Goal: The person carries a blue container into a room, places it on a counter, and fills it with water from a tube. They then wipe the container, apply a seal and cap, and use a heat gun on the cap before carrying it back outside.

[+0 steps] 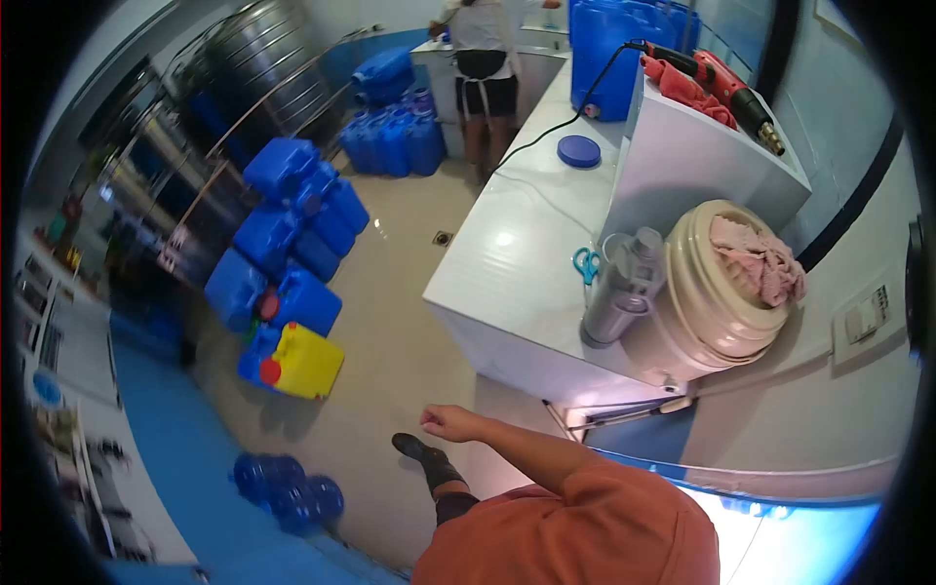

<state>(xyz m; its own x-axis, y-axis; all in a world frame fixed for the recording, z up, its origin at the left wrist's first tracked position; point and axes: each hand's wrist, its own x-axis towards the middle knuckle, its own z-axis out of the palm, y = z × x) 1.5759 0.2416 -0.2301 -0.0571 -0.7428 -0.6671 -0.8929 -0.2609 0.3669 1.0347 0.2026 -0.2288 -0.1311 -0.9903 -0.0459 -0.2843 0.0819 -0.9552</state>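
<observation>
My right hand (448, 423) reaches out over the tiled floor from an orange sleeve, with the fingers curled closed and nothing visible in them. It touches nothing; just below it is a dark boot (419, 448) on my foot. The nearest thing across the floor is a yellow jerrycan (312, 361) with a red cap, beside several stacked blue jerrycans (268, 229). To the other side stands a white counter (517, 263). My left hand is out of view.
On the counter are steel tumblers (624, 292), blue scissors (586, 263), a blue lid (579, 151) and a beige container (673, 322) under a pink cloth. A red heat gun (731, 93) lies on a white box. Clear-blue bottles (288, 490) lie on the floor. A person (483, 68) stands at the back.
</observation>
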